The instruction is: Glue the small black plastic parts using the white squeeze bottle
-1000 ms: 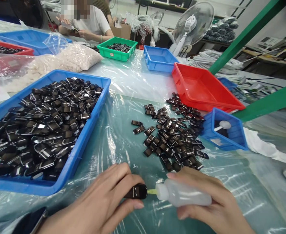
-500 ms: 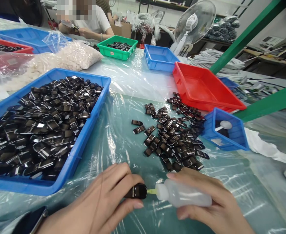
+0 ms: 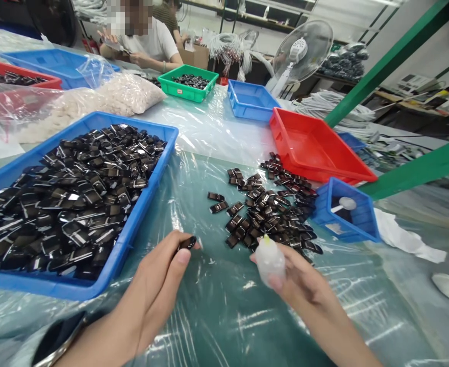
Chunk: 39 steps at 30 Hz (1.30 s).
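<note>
Between the thumb and fingers of my left hand is a small glossy black plastic piece, partly covered by the fingers. My right hand grips a translucent white squeeze bottle, its yellowish tip pointing up and away from me. Bottle and piece are well apart. Beyond the bottle, a loose pile of the same black pieces lies on the plastic-covered table. To the left of my left hand, a blue tray is heaped with many more of them.
Behind the pile sit a red tray and a small blue bin holding a white scoop. Farther back are a green tray, a blue tray and a bag of pale parts. A green post slants at right. A person sits opposite.
The bottle's tip was at the black piece and has come away from it. My left hand moved up and left with the piece; my right hand tilted the bottle upright.
</note>
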### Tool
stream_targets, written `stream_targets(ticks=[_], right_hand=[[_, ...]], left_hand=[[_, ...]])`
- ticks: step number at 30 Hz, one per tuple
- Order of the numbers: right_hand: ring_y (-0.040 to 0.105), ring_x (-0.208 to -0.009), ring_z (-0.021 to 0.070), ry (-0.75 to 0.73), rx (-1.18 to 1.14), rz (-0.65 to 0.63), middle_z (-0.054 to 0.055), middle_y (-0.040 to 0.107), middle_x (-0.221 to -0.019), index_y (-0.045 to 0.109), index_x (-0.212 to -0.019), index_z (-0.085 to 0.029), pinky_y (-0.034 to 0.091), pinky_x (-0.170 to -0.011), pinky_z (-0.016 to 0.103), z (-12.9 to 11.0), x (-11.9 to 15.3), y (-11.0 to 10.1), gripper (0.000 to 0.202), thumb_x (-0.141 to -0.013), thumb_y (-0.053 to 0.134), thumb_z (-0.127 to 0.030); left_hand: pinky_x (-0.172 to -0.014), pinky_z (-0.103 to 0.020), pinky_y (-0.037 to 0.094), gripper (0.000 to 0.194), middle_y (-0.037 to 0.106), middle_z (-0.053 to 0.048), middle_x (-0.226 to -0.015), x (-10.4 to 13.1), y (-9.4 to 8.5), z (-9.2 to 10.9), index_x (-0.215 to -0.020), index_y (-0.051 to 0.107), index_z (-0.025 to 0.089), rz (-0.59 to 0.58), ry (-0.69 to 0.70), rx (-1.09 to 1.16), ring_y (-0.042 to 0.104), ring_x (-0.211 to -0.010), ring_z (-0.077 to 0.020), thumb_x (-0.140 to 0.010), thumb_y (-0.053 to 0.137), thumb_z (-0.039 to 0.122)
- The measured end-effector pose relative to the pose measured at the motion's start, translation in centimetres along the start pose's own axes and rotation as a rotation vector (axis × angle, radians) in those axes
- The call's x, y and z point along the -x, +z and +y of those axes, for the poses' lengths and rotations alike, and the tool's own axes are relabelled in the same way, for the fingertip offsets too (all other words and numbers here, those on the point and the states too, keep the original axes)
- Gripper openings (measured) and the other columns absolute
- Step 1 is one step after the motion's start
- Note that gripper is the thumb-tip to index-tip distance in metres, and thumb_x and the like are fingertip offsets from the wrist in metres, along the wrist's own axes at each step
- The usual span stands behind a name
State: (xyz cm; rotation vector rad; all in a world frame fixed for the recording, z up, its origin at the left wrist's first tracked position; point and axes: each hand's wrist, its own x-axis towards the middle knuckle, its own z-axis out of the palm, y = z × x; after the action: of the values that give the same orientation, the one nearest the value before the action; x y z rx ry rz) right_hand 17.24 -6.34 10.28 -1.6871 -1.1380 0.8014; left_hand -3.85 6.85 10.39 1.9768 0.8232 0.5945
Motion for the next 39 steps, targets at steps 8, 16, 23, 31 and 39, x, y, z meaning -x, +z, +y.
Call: stream_targets(ticks=[8, 16, 23, 31, 39], right_hand=[[0.061, -0.112, 0.0222, -0.269, 0.391, 0.162, 0.01, 0.062, -0.122, 0.046, -0.125, -0.025, 0.053, -0.092, 0.04, 0.9, -1.7, 3.2, 0.039, -0.089, 0.061, -0.026], [0.065, -0.085, 0.0196, -0.689, 0.706, 0.178, 0.006, 0.065, -0.092, 0.056, -0.105, -0.021, 0.055, -0.074, 0.033, -0.3, 0.3, 4.2, 0.023, -0.088, 0.053, -0.005], [0.066, -0.068, 0.0262, -0.678, 0.941, 0.009, 0.016, 0.07, -0.085, 0.065, -0.103, -0.009, 0.053, -0.048, 0.034, -0.7, -1.6, 7.8, 0.035, -0.089, 0.034, 0.004], [0.064, -0.069, 0.0141, -0.473, 0.487, 0.049, 0.003, 0.063, -0.083, 0.055, -0.09, -0.021, 0.055, -0.057, 0.024, -2.7, -0.8, 6.1, 0.016, -0.098, 0.042, -0.016], [0.059, -0.064, 0.0056, 0.184, -0.743, -0.175, -0.004, 0.063, -0.073, 0.068, -0.083, -0.023, 0.046, -0.058, 0.014, -4.0, 0.4, 5.4, 0.01, -0.086, 0.069, -0.032]], left_hand=[[-0.084, -0.035, 0.045, 0.033, 0.061, -0.007, -0.103, 0.3, 0.5, 0.1, -0.109, 0.053, 0.022, 0.025, 0.012, 0.136, 0.054, -0.104, -0.023, -0.103, 0.028, 0.042], [-0.081, -0.033, 0.045, 0.035, 0.06, -0.006, -0.097, 0.2, 0.4, 0.2, -0.104, 0.053, 0.021, 0.058, 0.025, 0.157, 0.055, -0.101, -0.0227, -0.103, 0.026, 0.042], [-0.082, -0.03, 0.041, 0.028, 0.057, -0.004, -0.099, 0.6, 0.5, -0.1, -0.108, 0.049, 0.022, -0.023, 0.09, 0.146, 0.053, -0.097, -0.0202, -0.104, 0.026, 0.037], [-0.076, -0.032, 0.038, 0.023, 0.051, -0.002, -0.094, 0.9, 0.5, -0.6, -0.113, 0.045, 0.024, -0.131, 0.251, 0.101, 0.05, -0.086, -0.0199, -0.104, 0.026, 0.034], [-0.07, -0.033, 0.04, 0.034, 0.051, -0.006, -0.09, 0.5, 0.5, -0.1, -0.108, 0.045, 0.018, -0.215, 0.494, -0.097, 0.047, -0.078, -0.0208, -0.104, 0.017, 0.038]])
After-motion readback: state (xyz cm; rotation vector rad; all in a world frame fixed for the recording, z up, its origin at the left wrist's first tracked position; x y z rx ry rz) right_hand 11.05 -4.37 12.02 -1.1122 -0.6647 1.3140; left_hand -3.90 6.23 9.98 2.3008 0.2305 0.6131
